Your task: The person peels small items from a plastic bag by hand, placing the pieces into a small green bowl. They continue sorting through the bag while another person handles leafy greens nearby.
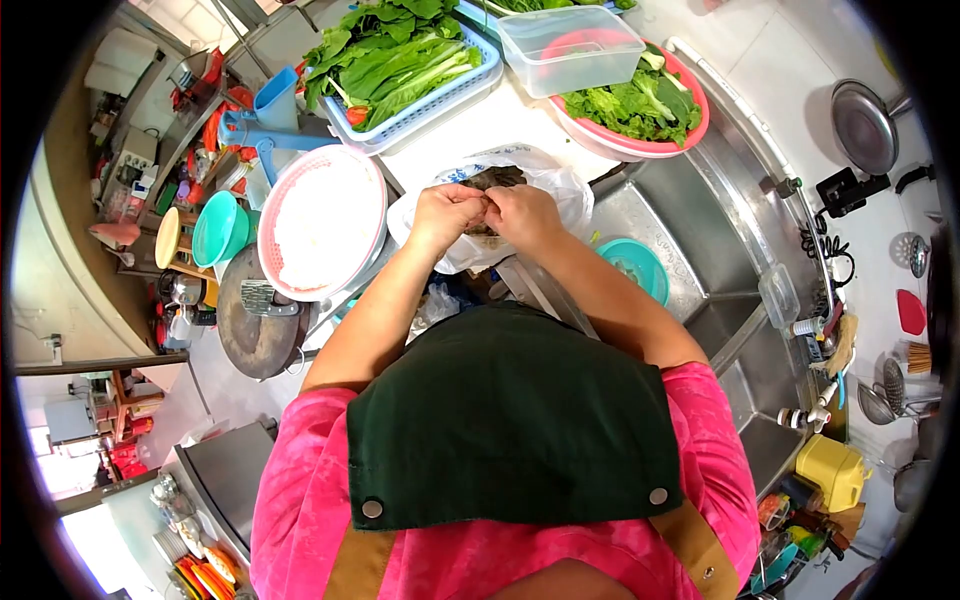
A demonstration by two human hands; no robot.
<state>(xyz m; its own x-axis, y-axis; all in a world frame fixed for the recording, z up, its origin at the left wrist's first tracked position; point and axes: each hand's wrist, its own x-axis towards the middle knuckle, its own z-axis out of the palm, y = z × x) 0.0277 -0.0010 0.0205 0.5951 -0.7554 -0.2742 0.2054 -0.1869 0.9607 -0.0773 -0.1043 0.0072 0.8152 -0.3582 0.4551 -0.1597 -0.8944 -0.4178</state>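
Observation:
My left hand [447,217] and my right hand [527,216] meet over an opened white plastic bag [573,190], fingertips pinched together. What they pinch is too small to make out. Dark brown, crumpled-looking contents [497,178] show inside the bag, just beyond and beneath my fingers. The bag's rim is spread wide around both hands. It sits at the near edge of the white counter [430,158].
Beyond the bag stand a blue basket of leafy greens [400,75], a clear plastic box [570,50] and a pink basin of greens [640,110]. A pink-rimmed basket [325,220] with white contents is at left. A steel sink [690,225] holding a teal bowl [635,268] lies right.

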